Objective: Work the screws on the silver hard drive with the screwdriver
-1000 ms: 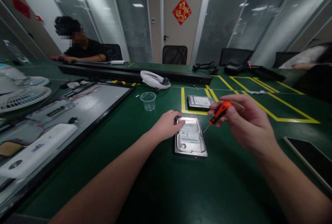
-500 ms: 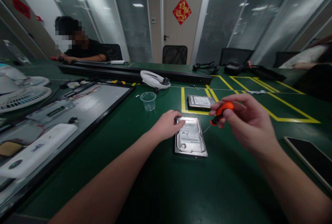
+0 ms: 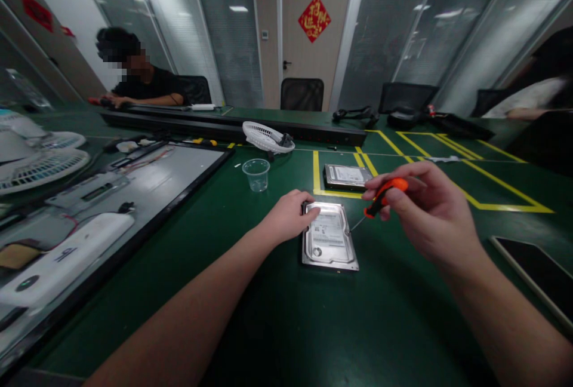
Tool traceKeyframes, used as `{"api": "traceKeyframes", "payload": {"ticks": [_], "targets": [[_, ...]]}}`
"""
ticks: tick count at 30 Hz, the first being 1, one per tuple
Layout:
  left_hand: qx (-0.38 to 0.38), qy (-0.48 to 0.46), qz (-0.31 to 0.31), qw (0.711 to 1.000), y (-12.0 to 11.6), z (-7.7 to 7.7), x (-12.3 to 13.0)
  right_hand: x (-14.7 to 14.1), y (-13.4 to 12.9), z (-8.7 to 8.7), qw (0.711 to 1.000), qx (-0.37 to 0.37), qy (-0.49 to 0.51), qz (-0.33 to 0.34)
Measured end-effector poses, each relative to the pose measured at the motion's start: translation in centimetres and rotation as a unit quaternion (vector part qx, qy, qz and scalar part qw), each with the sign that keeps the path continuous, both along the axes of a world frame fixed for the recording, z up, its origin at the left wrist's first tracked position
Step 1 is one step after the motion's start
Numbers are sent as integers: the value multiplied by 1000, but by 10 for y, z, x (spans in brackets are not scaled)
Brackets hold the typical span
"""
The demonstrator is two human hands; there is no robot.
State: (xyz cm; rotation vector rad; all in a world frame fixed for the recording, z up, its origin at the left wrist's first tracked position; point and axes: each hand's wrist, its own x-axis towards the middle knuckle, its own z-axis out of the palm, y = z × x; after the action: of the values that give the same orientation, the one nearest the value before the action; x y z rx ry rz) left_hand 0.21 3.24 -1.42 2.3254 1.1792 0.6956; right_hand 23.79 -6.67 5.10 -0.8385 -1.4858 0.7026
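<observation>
A silver hard drive (image 3: 330,237) lies flat on the green table, its label facing up. My left hand (image 3: 290,217) grips its far left corner, thumb on the top face and fingers over the edge. In my right hand (image 3: 423,208) is an orange and black screwdriver (image 3: 385,194), pinched by the handle and tilted down to the left. Its thin shaft reaches the right edge of the drive, about halfway along. The exact contact of the tip is too small to make out. Just beyond lies a second hard drive (image 3: 345,177).
A clear plastic cup (image 3: 256,175) stands left of the drive, with a white fan grille (image 3: 268,138) behind it. A large opened panel (image 3: 179,166) fills the left side. At right lies a phone (image 3: 537,276). Another person (image 3: 143,85) sits across the table.
My right hand and the screwdriver handle have shifted very slightly to the right. The left hand and the hard drive look unmoved.
</observation>
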Motion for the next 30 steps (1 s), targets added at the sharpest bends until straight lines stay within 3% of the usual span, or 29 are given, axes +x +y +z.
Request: {"api": "traceKeyframes", "payload": {"ticks": [8, 26, 30], "targets": [[2, 0, -6, 1000, -1, 1, -1, -1, 1, -2, 999, -22, 18, 27], [7, -2, -5, 1000, -1, 1, 0, 0, 2, -3, 999, 30, -15, -15], [2, 0, -4, 1000, -2, 2, 0, -1, 3, -2, 1000, 5, -12, -16]]}}
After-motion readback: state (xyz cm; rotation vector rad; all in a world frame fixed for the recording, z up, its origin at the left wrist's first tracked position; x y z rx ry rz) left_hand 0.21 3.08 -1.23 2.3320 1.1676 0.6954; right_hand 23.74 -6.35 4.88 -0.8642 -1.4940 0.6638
